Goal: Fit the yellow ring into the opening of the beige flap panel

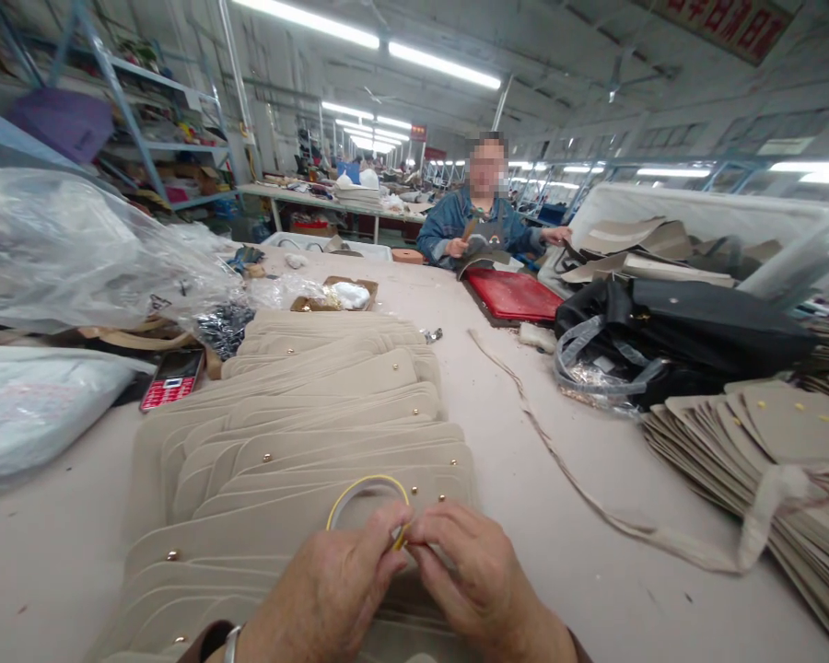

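Note:
A thin roll of tape (367, 479) with a yellow edge stands up between my hands. My left hand (338, 571) grips its right side between thumb and fingers. Fingertips of my right hand (473, 571) are pinched together right beside the roll, touching it or nearly so; what they hold, if anything, is too small to make out. Under both hands lies a long overlapping row of beige flat pieces (276, 497) with rounded corners, several bearing small gold studs (172, 555).
Plastic bags (89, 249) and a red phone (172, 379) lie left. On the right are a black bag (697, 322), a fabric strip (559, 460) and stacked beige pieces (725, 451). Across the table, a person (480, 212) works behind a red board (515, 295), near a white bin (718, 207).

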Available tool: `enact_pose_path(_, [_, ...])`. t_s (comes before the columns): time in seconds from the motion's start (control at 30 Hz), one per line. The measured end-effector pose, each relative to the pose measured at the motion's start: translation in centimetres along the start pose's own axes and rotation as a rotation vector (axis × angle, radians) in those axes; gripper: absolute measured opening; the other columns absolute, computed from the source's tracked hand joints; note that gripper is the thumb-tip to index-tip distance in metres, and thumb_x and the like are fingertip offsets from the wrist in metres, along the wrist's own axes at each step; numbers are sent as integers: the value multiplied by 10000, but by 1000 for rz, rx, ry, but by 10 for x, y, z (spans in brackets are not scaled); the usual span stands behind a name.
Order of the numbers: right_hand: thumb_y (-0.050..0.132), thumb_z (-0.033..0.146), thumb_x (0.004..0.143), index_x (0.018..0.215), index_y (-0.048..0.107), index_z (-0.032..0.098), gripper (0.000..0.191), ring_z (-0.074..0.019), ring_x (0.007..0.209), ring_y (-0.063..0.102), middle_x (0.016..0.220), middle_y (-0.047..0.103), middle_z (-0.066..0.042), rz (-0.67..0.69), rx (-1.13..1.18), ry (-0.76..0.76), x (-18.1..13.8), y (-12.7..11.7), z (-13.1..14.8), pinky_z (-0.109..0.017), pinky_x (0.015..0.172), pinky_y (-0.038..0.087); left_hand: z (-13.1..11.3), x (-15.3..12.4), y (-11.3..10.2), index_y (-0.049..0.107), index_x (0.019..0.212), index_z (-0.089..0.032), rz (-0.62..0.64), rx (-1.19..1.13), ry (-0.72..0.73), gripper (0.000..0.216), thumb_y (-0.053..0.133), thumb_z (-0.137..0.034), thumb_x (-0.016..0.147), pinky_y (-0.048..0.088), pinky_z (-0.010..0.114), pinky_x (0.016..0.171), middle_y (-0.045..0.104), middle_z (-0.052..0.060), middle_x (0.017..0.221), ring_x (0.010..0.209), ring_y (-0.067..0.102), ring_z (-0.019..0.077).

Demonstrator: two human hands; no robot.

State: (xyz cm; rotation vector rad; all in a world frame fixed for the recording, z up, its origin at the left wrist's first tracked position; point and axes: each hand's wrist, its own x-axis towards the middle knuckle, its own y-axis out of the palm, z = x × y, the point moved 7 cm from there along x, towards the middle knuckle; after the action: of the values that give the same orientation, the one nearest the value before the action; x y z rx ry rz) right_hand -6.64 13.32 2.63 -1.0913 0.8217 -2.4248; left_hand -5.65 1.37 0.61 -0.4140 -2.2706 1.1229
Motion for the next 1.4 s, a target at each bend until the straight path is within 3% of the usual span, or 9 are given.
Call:
enact_pose_path(0.17, [470, 87, 869, 808, 545, 188, 140, -127, 611, 543, 680, 605, -8, -77, -106, -41, -2, 3, 1, -226, 584, 413, -5, -2, -1, 369, 1208, -228, -50, 50, 60, 211, 280, -233, 1017, 446, 260, 484, 677, -40, 735, 605, 672, 164])
enact_pose_path(0.4, [462, 64, 794, 721, 581, 173, 177, -115, 540, 526, 604, 574, 1, -158, -158, 5, -1, 4, 3, -222, 537, 384, 1, -3, 0, 455, 894, -234, -66, 126, 28, 190, 320, -135, 983, 380, 271, 480, 591, -35, 663, 552, 601, 151])
enact_pose_path(0.63, [552, 220, 771, 664, 598, 165, 128, -102, 464, 532, 530, 570, 27, -90, 313, 854, -17, 11, -58, -186, 452, 386, -29, -3, -14, 452, 824, -212, -217, 131, 166, 217, 344, -68, 945, 315, 281, 480, 491, -36, 614, 500, 480, 137])
enact_pose_path(0.7, [554, 244, 781, 693, 616, 159, 137, -108, 484, 541, 544, 585, 21, -43, 330, 909, -26, 12, -68, -191, 470, 397, -24, -2, -4, 464, 821, -207, -143, 178, 91, 206, 372, -67, 941, 339, 283, 503, 517, -24, 637, 536, 506, 152])
enact_pose_path(0.83, [548, 231, 797, 709, 663, 160, 161, -115, 576, 556, 615, 630, 0, 58, 235, 826, -34, 12, -76, -199, 544, 412, 1, -3, 27, 514, 827, -193, 233, 346, -163, 200, 461, -4, 861, 441, 338, 624, 605, 32, 780, 696, 572, 227])
enact_pose_path(0.9, [548, 236, 800, 714, 663, 158, 163, -119, 581, 560, 619, 634, -3, 94, 246, 842, -39, 15, -79, -202, 551, 418, 6, -5, 33, 542, 868, -187, 342, 351, -226, 207, 445, -4, 859, 471, 399, 695, 618, 57, 859, 775, 570, 257])
enact_pose_path(1.0, [550, 255, 806, 738, 659, 156, 163, -124, 583, 573, 635, 650, -9, 127, 294, 882, -42, 18, -84, -206, 550, 429, 3, -5, 31, 553, 904, -181, 372, 284, -267, 234, 374, -30, 900, 474, 428, 736, 612, 70, 902, 817, 554, 262])
enact_pose_path(1.23, [593, 264, 766, 741, 648, 138, 140, -123, 571, 584, 624, 654, -14, 169, 408, 977, -46, 20, -86, -208, 556, 450, 1, -12, 31, 555, 898, -193, 406, 172, -292, 239, 371, -41, 907, 452, 356, 681, 604, 44, 838, 753, 539, 230])
enact_pose_path(1.4, [596, 209, 753, 694, 670, 129, 124, -93, 550, 527, 609, 645, 2, 298, 356, 966, -50, 24, -75, -185, 519, 365, 1, -12, 28, 560, 923, -204, 419, 150, -258, 236, 404, -34, 872, 427, 322, 644, 610, 38, 839, 727, 540, 216])
